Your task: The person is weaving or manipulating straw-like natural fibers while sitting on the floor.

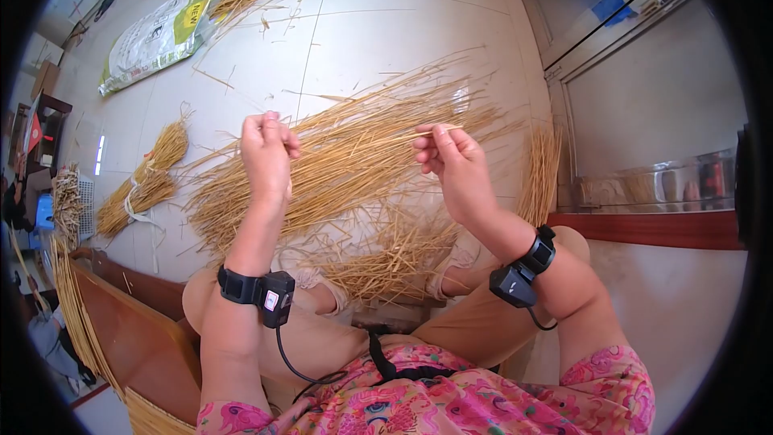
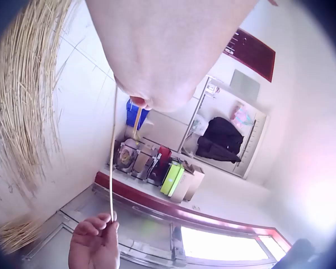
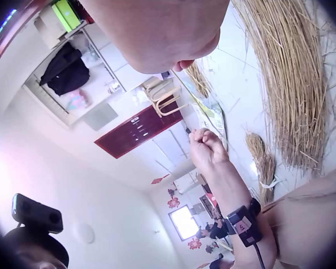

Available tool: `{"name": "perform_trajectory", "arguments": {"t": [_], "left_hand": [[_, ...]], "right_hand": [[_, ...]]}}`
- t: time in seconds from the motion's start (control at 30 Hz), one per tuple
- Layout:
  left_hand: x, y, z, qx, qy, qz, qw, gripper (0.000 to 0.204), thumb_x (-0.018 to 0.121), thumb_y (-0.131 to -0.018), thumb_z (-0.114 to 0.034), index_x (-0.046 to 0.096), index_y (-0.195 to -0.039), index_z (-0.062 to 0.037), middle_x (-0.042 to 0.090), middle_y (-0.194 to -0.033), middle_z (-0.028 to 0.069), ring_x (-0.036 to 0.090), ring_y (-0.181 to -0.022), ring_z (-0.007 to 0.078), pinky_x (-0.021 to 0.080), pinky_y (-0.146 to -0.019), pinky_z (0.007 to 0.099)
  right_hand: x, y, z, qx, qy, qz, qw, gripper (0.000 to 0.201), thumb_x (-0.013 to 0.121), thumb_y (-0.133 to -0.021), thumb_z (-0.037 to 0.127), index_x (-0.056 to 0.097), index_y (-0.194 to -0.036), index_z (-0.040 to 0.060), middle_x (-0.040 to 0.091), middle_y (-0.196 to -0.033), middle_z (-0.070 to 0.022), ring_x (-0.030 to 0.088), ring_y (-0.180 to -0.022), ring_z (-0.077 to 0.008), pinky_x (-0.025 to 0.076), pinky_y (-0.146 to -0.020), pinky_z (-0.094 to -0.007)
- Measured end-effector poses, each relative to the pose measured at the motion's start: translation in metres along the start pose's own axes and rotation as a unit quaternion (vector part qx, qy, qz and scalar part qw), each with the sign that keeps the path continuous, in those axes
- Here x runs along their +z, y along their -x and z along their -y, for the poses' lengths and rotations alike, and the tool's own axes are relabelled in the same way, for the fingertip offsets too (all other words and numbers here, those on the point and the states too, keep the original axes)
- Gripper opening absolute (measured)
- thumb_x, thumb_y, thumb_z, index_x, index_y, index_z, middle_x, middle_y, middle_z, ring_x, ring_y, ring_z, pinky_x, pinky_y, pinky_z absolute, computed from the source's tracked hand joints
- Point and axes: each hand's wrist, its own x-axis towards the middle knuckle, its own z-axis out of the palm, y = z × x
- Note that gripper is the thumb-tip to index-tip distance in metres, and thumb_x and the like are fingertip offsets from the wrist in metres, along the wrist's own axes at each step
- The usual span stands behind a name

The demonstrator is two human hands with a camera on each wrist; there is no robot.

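Two grips (image 1: 266, 153) (image 1: 460, 171), one held stalk (image 2: 112, 168), two wrist cameras (image 1: 278, 298) (image 1: 513, 286), one printed sack (image 1: 157, 36).

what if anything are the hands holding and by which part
A thin straw, pinched near one end by the right hand; whether the left hand holds it too cannot be told.

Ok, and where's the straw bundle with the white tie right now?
In the head view, the tied bundle lies on the floor at the left, below the green-and-white bag and left of the loose straw.
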Motion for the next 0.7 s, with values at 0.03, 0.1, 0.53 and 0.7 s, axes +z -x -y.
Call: {"name": "perform_trajectory", "arguments": {"t": [0.03, 0.1, 0.53, 0.7], "left_hand": [[-0.006, -0.006, 0.002, 0.002, 0.005, -0.023, 1.0, 0.016, 0.04, -0.097, -0.016, 0.044, -0.091, -0.0021, 0.043, -0.065, 0.0009, 0.046, -0.054, 0.0094, 0.037, -0.047, 0.0205], [-0.018, -0.015, -0.001, 0.007, 0.027, -0.057, 0.998, 0.014, 0.041, -0.096, -0.015, 0.044, -0.092, -0.0023, 0.041, -0.065, 0.0001, 0.041, -0.053, 0.0081, 0.033, -0.045, 0.0201], [0.012, 0.068, 0.006, 0.294, -0.311, 0.511, 0.745, 0.019, 0.064, -0.081, -0.018, 0.064, -0.095, -0.0047, 0.062, -0.083, 0.0074, 0.061, -0.076, 0.0175, 0.049, -0.068, 0.027], [0.01, 0.05, -0.026, 0.269, -0.401, 0.257, 0.837, 0.018, 0.066, -0.078, -0.012, 0.064, -0.094, -0.0045, 0.061, -0.089, 0.0094, 0.059, -0.082, 0.0197, 0.047, -0.07, 0.0292]], "right_hand": [[-0.002, -0.001, 0.001, -0.002, -0.005, -0.01, 1.0, 0.024, 0.043, -0.096, 0.02, 0.058, -0.098, 0.0006, 0.061, -0.083, -0.0043, 0.054, -0.069, -0.0083, 0.046, -0.06, -0.0215], [-0.009, -0.007, 0.005, -0.008, -0.016, -0.029, 0.999, 0.023, 0.043, -0.096, 0.02, 0.057, -0.097, 0.0008, 0.06, -0.082, -0.0044, 0.054, -0.068, -0.0088, 0.046, -0.06, -0.0217], [-0.025, -0.024, 0.026, -0.061, 0.003, -0.104, 0.993, 0.025, 0.041, -0.097, 0.022, 0.056, -0.095, 0.002, 0.059, -0.079, -0.0037, 0.055, -0.067, -0.0091, 0.044, -0.057, -0.0213], [-0.025, -0.022, 0.03, -0.073, 0.017, -0.107, 0.991, 0.025, 0.042, -0.097, 0.022, 0.056, -0.094, 0.0024, 0.059, -0.078, -0.0032, 0.055, -0.066, -0.0088, 0.044, -0.057, -0.0207]]}}
